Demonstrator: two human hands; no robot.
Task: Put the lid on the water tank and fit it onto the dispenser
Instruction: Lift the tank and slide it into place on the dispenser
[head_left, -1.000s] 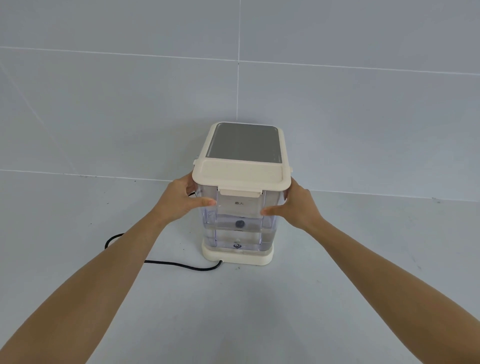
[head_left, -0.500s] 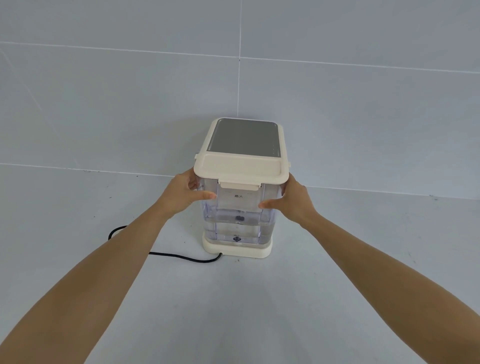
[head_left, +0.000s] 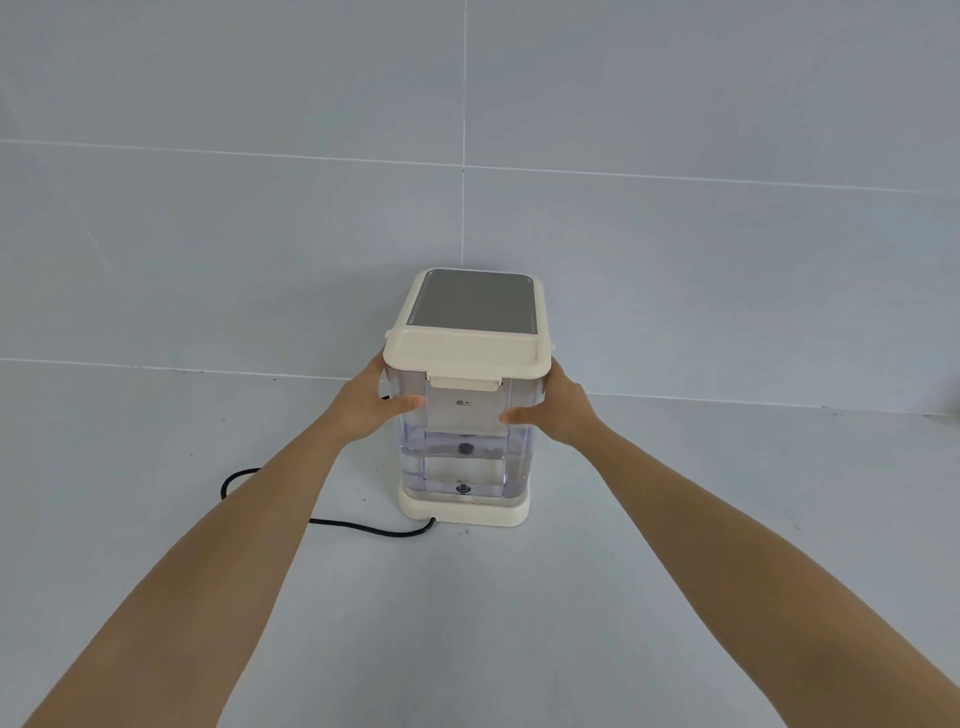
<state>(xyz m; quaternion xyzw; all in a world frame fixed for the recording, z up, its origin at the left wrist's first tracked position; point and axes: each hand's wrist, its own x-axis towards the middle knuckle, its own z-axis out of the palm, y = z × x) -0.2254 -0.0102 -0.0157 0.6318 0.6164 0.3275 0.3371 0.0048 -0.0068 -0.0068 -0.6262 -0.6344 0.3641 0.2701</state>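
We take the cream plastic dispenser base (head_left: 464, 512) as our landmark; it sits on the pale grey surface (head_left: 467, 623), close in front of the grey tiled wall (head_left: 675, 260).

Clear plastic water tank (head_left: 465, 447): standing upright directly on top of the base, its bottom edge inside the base's raised rim. Whether it is fully seated we cannot tell. A small dark round fitting shows low on the tank's near face, another one higher up, and a pale panel with two small printed characters sits above those.

Cream rectangular lid (head_left: 467, 358): lying flat across the top of the tank, a front clip hanging down over the tank's upper edge. Behind the lid, at the same height, a grey flat panel (head_left: 472, 304) with a cream border tops the back of the unit.

Our left hand (head_left: 371, 408): pressed on the tank's left side, above the base, thumb wrapped onto the near face just below the lid. Our right hand (head_left: 558, 410): mirrored on the tank's right side, thumb likewise on the near face. Both hands are clamped against the tank; the fingers behind it are hidden. Both forearms bare.

Black power cable (head_left: 332, 522): leaves the base at its near left corner and curls away to the left across the surface.
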